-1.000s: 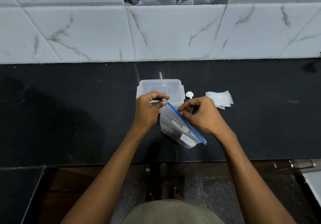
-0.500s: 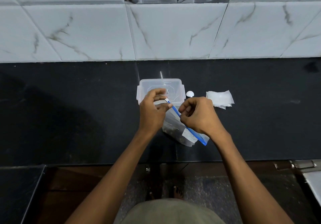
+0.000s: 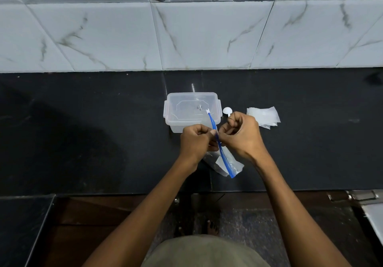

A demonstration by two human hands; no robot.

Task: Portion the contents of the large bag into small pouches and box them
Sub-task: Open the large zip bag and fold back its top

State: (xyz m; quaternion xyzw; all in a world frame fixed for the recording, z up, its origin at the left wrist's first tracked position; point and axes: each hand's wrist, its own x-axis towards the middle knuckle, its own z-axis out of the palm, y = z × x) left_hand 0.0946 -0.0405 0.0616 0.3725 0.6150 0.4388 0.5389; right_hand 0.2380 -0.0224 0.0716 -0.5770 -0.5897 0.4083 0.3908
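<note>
- Your left hand [image 3: 194, 140] and right hand [image 3: 241, 135] pinch the bag [image 3: 224, 163] at its blue zip, probably to part the seal.
- Bag held over counter [image 3: 103, 132], before the box [image 3: 191, 109]; pouches [image 3: 264, 116] wait right.

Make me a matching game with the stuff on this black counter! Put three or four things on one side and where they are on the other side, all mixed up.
Things:
1. large bag
2. plastic box
3. white spoon
4. stack of small pouches

Places:
A. lying between the box and the pouches
B. farthest right on the counter
C. pinched at its blue zip strip by the left hand and right hand
D. behind the hands, lid on

Pairs: 1-C, 2-D, 3-A, 4-B
</note>
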